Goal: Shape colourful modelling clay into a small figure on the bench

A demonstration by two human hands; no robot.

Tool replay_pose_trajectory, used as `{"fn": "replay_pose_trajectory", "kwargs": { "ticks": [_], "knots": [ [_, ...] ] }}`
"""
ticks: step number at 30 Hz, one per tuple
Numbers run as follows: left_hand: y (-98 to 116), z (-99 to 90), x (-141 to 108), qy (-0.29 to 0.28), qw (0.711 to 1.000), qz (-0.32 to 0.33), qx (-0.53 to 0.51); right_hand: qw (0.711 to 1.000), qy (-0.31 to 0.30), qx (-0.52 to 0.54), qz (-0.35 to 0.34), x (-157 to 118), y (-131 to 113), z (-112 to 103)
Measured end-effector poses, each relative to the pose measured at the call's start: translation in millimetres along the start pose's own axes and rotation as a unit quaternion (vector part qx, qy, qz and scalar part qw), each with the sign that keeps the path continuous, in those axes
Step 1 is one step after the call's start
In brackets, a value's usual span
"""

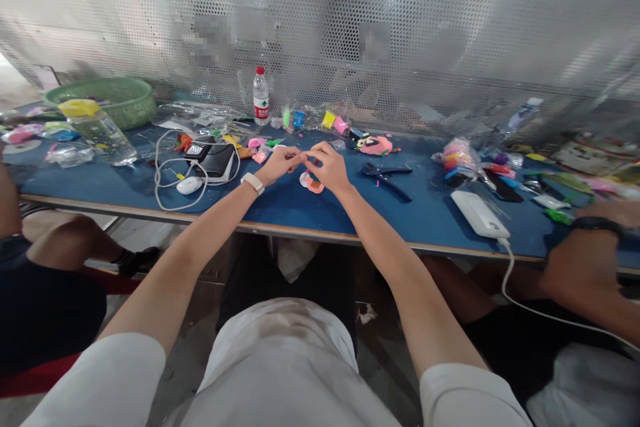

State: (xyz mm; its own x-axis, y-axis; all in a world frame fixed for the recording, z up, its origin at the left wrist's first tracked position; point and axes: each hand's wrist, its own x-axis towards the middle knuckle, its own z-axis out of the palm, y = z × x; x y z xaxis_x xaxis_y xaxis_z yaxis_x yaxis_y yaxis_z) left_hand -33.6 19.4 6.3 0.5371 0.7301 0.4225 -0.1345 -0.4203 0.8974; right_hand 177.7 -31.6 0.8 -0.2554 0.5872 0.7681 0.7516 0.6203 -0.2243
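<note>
My left hand [281,163], with a white band on its wrist, meets my right hand [326,165] above the blue table [280,210]. The fingertips of both hands are pinched together at one spot. Whatever lies between them is too small to make out. Just below my right hand, a flat pink and white clay piece [314,184] rests on the table, partly covered by the fingers. Dark-handled pliers [387,177] lie to the right of it.
Left: white cable with a mouse [189,185], black box [216,160], yellow-lidred jar [103,133], green basin [125,103]. Behind: water bottle [261,97], pink clay figure [376,145]. Right: white power bank [479,213], colourful clay packs [459,159], another person's arm. A person sits at left.
</note>
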Motion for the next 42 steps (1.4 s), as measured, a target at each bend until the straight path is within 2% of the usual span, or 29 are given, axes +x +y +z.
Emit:
{"fn": "replay_pose_trajectory", "kwargs": {
  "ticks": [8, 14, 20, 26, 31, 37, 42],
  "knots": [
    [2.7, 0.0, -1.5, -0.009, 0.999, -0.006, 0.035, 1.0, -0.017, -0.02, -0.001, -0.3, -1.1, -2.0],
    [4.3, -0.5, -1.7, -0.045, 0.998, -0.028, -0.024, 1.0, -0.026, -0.01, -0.001, 1.1, -0.6, -2.1],
    [0.7, 0.5, -0.4, -0.019, 1.0, -0.023, -0.004, 1.0, -0.027, -0.009, -0.008, 0.2, 0.6, -0.9],
    [0.7, -1.1, -0.8, -0.03, 0.999, -0.031, -0.026, 0.999, -0.032, 0.002, -0.003, 0.7, 1.3, -1.5],
    [-0.8, -1.8, -0.2, 0.007, 0.999, -0.047, 0.025, 0.999, -0.038, -0.004, 0.001, 0.9, 1.4, -0.7],
    [-0.9, -3.7, 0.5, -0.059, 0.998, -0.033, -0.019, 0.999, -0.041, -0.001, -0.007, 1.1, 2.3, -3.0],
    [-1.8, -2.6, -1.2, -0.039, 0.999, -0.035, 0.013, 0.999, -0.049, -0.001, -0.002, 0.5, 2.4, -4.3]
  ]
}}
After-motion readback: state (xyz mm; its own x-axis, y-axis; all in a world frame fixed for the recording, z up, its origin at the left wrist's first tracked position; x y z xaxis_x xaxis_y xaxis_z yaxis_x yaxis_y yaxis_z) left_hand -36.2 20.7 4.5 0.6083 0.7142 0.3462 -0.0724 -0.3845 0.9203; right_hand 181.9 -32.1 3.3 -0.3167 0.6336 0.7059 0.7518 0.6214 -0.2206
